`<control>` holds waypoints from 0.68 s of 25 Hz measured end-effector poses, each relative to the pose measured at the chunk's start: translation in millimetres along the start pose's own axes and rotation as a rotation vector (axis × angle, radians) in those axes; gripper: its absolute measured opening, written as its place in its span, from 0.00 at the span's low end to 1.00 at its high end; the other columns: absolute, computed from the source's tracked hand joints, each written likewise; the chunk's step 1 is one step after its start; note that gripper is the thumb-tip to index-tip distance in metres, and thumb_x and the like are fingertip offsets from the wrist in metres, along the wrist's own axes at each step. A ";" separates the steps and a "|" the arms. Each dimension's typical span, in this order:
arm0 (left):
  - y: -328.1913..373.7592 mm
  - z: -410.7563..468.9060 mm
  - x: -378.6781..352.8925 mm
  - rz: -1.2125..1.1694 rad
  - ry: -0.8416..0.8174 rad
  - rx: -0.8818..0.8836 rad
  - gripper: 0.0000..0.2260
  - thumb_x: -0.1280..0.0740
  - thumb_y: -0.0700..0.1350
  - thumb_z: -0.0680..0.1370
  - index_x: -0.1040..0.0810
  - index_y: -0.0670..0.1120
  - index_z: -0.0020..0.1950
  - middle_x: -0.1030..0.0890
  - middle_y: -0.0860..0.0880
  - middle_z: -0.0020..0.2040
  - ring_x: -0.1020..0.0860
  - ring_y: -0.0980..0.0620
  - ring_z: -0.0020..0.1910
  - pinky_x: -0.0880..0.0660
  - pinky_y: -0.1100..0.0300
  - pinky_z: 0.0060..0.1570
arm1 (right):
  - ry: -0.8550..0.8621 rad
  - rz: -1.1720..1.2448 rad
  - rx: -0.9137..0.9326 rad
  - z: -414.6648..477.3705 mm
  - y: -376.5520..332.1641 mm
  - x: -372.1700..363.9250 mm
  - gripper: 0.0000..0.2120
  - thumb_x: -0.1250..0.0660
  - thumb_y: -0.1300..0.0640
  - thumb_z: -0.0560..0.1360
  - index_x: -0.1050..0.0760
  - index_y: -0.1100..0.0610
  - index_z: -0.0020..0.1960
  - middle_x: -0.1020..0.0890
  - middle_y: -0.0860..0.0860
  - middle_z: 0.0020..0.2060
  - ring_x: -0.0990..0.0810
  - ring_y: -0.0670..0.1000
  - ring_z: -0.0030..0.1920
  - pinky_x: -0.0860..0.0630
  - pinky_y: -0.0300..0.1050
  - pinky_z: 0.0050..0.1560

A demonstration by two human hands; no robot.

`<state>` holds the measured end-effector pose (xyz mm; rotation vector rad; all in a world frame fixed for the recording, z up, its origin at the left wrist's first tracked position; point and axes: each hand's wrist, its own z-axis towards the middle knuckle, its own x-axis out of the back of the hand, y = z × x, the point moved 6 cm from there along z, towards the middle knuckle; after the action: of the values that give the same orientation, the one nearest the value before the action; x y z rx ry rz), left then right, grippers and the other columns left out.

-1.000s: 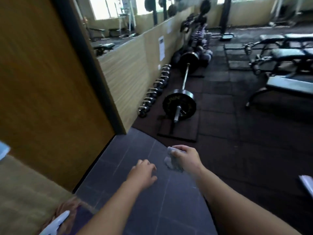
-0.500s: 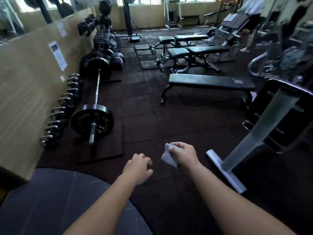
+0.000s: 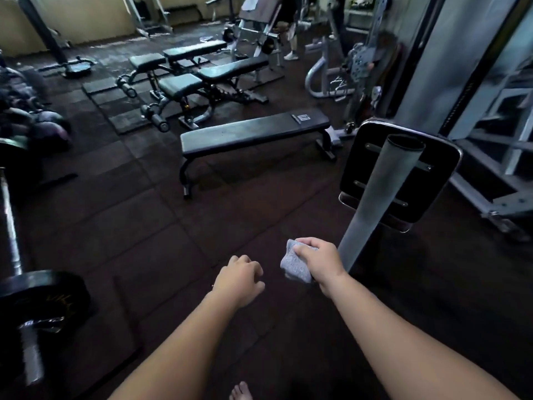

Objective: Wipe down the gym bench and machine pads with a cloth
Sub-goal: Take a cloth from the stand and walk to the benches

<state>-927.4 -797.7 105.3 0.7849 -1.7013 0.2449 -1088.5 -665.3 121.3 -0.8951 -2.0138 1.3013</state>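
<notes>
My right hand [image 3: 320, 261] is closed around a folded grey cloth [image 3: 295, 265], held out in front of me above the dark rubber floor. My left hand [image 3: 239, 280] hovers beside it, fingers loosely curled, holding nothing. A flat black bench [image 3: 251, 135] stands a few steps ahead, across the middle of the view. To the right, close by, a black machine pad [image 3: 375, 157] sits behind a slanted grey post [image 3: 375, 197]. Two adjustable benches [image 3: 230, 69] stand further back.
A loaded barbell [image 3: 17, 272] with black plates lies on the floor at the left. Grey machine frames [image 3: 476, 67] fill the right side. A person [image 3: 288, 27] stands at a machine at the back. My bare foot [image 3: 240, 391] shows at the bottom edge.
The view has swung right, away from the wooden wall and dumbbell row, and moved forward toward the flat bench and padded machine. My hands have kept their pose, cloth still in the right.
</notes>
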 end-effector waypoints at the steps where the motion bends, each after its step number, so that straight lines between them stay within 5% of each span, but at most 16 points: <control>1: -6.3 25.2 11.4 0.016 -0.008 -0.029 0.15 0.34 0.56 0.77 0.21 0.57 0.63 0.25 0.53 0.62 0.30 0.48 0.64 0.26 0.50 0.60 | 0.028 0.020 -0.015 19.7 -7.5 -6.7 0.05 0.27 0.63 0.75 0.15 0.57 0.50 0.14 0.56 0.44 0.16 0.52 0.42 0.17 0.49 0.44; 4: -22.3 101.4 49.6 0.071 -0.023 -0.105 0.15 0.34 0.56 0.77 0.21 0.57 0.63 0.26 0.53 0.62 0.30 0.48 0.64 0.26 0.50 0.61 | 0.097 0.095 -0.047 76.2 -37.7 -27.2 0.05 0.26 0.61 0.73 0.14 0.55 0.47 0.14 0.59 0.45 0.14 0.57 0.44 0.15 0.63 0.48; 9: -31.7 227.4 92.3 0.118 -0.048 -0.184 0.14 0.33 0.56 0.76 0.21 0.57 0.61 0.26 0.53 0.60 0.30 0.47 0.63 0.25 0.50 0.59 | 0.164 0.140 -0.044 175.4 -85.3 -44.1 0.04 0.28 0.63 0.75 0.15 0.57 0.48 0.15 0.55 0.42 0.17 0.50 0.38 0.21 0.41 0.32; 17: -30.2 445.9 152.4 0.142 -0.052 -0.169 0.20 0.32 0.56 0.76 0.25 0.57 0.68 0.25 0.52 0.63 0.29 0.47 0.65 0.26 0.49 0.60 | 0.189 0.138 -0.046 392.0 -159.2 -39.7 0.05 0.29 0.67 0.76 0.16 0.62 0.51 0.17 0.57 0.41 0.20 0.43 0.29 0.27 0.34 0.24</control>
<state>-1271.8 -1120.7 109.2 0.5507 -1.8031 0.1761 -1397.7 -956.9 123.2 -1.1522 -1.8691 1.1978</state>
